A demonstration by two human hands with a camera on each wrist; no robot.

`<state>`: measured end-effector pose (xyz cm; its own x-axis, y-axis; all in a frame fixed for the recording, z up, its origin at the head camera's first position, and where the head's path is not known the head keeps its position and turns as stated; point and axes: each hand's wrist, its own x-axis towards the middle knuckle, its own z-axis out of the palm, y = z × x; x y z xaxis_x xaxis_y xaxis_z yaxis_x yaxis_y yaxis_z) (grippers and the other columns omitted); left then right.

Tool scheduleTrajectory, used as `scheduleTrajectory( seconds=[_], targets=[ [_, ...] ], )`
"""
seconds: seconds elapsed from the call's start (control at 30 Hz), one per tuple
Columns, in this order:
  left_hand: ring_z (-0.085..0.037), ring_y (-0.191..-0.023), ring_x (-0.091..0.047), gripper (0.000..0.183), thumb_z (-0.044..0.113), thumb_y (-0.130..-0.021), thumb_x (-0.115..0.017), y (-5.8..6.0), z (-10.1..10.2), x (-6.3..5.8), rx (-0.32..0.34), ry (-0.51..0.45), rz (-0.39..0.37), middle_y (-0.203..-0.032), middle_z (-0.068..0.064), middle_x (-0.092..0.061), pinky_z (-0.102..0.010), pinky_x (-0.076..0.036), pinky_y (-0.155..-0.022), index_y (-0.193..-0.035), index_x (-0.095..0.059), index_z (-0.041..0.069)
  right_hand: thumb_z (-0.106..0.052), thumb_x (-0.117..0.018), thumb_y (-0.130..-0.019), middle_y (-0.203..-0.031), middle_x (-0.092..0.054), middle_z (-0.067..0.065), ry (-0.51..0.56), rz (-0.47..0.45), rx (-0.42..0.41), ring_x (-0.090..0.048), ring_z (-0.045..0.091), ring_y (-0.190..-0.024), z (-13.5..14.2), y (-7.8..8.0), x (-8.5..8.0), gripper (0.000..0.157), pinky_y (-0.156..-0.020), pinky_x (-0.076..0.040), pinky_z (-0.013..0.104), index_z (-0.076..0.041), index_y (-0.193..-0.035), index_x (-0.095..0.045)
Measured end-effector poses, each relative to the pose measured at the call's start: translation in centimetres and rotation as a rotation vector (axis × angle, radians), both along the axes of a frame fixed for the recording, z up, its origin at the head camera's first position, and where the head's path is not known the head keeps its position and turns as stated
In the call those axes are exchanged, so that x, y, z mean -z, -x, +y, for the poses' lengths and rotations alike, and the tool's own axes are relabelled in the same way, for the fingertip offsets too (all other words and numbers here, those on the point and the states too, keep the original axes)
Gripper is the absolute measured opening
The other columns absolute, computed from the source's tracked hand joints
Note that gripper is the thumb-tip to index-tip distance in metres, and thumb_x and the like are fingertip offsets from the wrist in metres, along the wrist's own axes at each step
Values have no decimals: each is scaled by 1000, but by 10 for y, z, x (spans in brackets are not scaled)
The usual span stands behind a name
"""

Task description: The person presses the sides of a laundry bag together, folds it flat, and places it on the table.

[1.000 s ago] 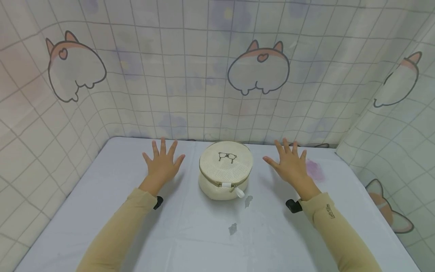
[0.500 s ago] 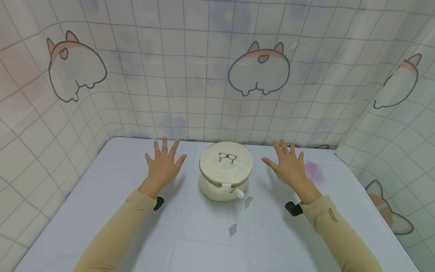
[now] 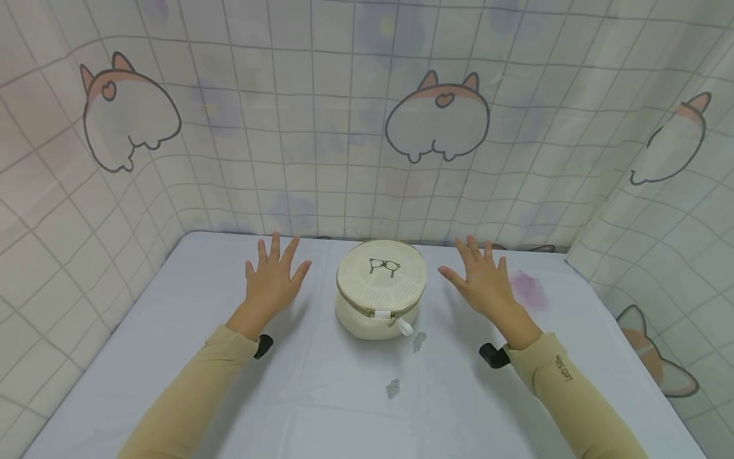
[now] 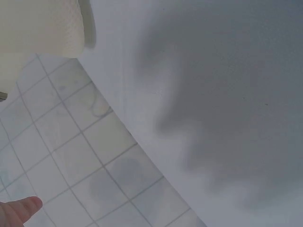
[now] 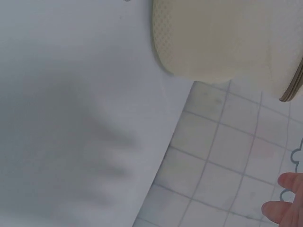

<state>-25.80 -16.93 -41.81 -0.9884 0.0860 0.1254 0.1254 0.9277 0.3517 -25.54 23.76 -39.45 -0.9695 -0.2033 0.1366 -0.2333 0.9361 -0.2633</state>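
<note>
A round cream mesh laundry bag (image 3: 381,280) stands on the white table, its zipper closed along the front and a white pull tab hanging there. Glasses with small ears are drawn on its lid. To its left, my left hand (image 3: 269,287) is held over the table with fingers spread, holding nothing. My right hand (image 3: 486,285) is likewise spread on the bag's other side, its thumb towards the bag. In the left wrist view the bag's side (image 4: 42,28) fills the upper left corner, with one fingertip (image 4: 34,202) low down. The right wrist view shows the bag (image 5: 203,38) at the top.
A grid-patterned curtain (image 3: 350,178) with corgi drawings hangs behind and at both sides of the table (image 3: 321,408). Two grey patches and a pink stain (image 3: 529,290) mark the tabletop. Thin dark cords (image 3: 541,248) lie along the back edge at right.
My right hand has drifted slightly left, closer to the bag. The left hand has shifted only a little. The bag stays where it was.
</note>
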Motion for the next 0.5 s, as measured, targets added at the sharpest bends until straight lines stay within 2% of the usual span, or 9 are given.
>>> scheduleTrajectory(
  seconds=[0.5],
  targets=[
    [-49,-152,-9,65,47,-109,-41,-7,9,-7,56,-83,88,-168,-23,-12,-77,-19,-112,-163,-28,13,-65,-40,-104,-166,-17,25,41,37,-64,-9,57,-148,-13,-8,-6,85,-113,-6,77,-4,-162,-26]
  ],
)
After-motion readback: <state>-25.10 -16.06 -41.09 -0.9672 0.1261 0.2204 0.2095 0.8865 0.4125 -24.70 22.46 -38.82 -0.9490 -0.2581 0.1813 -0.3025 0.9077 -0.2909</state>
